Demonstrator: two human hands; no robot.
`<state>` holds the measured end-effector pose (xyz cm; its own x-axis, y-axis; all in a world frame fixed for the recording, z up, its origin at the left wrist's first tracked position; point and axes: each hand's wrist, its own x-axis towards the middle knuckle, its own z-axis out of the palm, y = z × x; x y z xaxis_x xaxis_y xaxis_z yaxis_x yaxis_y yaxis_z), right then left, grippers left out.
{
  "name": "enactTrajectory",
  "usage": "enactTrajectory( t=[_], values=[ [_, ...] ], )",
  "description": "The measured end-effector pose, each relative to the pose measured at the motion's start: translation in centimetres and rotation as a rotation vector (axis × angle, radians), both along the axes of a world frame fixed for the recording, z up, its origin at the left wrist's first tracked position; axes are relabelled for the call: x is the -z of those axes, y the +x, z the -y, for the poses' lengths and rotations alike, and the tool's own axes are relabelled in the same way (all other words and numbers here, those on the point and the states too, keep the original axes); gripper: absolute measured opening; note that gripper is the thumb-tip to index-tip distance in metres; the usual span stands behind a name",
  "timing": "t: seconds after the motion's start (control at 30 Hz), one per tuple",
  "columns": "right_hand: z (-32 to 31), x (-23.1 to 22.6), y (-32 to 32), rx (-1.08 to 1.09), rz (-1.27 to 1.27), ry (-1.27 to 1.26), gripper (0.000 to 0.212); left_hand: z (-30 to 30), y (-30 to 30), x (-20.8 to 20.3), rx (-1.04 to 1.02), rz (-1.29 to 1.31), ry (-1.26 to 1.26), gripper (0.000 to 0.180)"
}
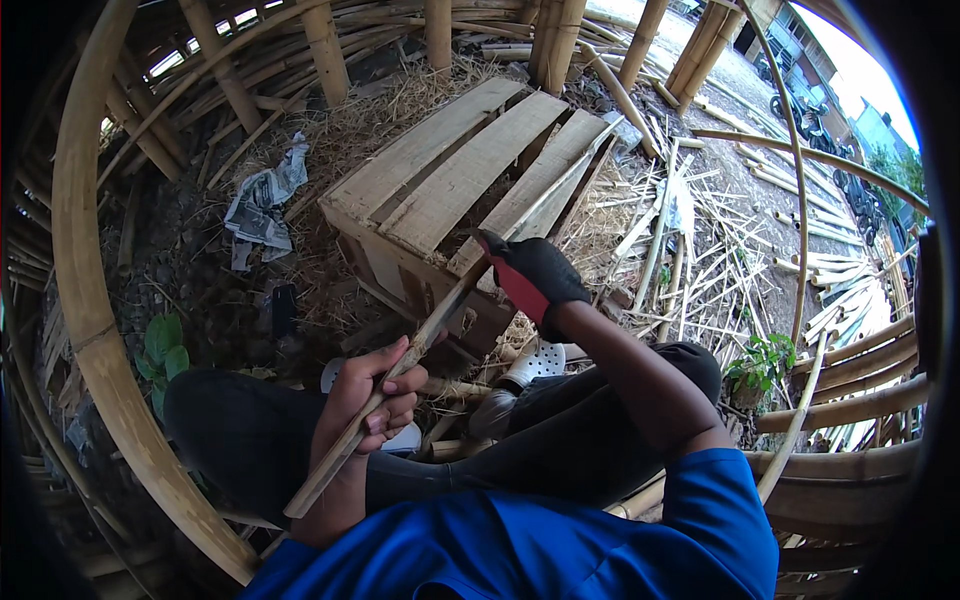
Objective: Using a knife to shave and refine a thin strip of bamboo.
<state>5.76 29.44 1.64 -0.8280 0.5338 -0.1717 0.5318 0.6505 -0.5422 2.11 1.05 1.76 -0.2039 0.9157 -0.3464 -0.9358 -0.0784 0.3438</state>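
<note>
A long split bamboo strip [432,328] slants from low in front of my body up to the near edge of a slatted wooden crate [452,165]. My bare left hand [376,392] is closed around its lower part, with the lower end sticking out below the wrist. On my right hand [535,282] is a black and red glove. Its fingers are closed around the strip's upper part, at the crate's near corner. The glove hides that stretch of the strip, and whether anything else is in this hand does not show.
A curved bamboo pole [95,345] arches along the left side. Crumpled newspaper [266,200] and a dark phone-like object [284,308] lie left of the crate. Bamboo offcuts [690,290] litter the ground at right. Upright bamboo posts [437,35] stand behind, and a small plant [764,362] grows at right.
</note>
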Motion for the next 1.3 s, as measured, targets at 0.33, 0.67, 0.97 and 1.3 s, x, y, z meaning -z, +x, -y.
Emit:
enactTrajectory(
  t=[0.33,0.67,0.97,1.3],
  values=[
    [-0.9,-0.5,0.1,-0.17,0.033,-0.117,0.078,-0.1,-0.2,0.2,0.021,-0.017,-0.041,0.046],
    [-0.4,-2.5,0.0,-0.035,0.039,0.03,0.076,-0.1,0.0,0.2,0.009,-0.064,-0.057,0.03],
    [-3.5,-2.4,-0.1,-0.054,0.131,-0.018,0.074,-0.3,0.7,-0.7,-0.017,-0.351,-0.144,0.025],
    [-2.6,-2.6,0.5,0.014,0.057,0.085,0.049,-0.9,0.6,1.2,-0.01,-0.482,-0.159,0.04]
  ],
)
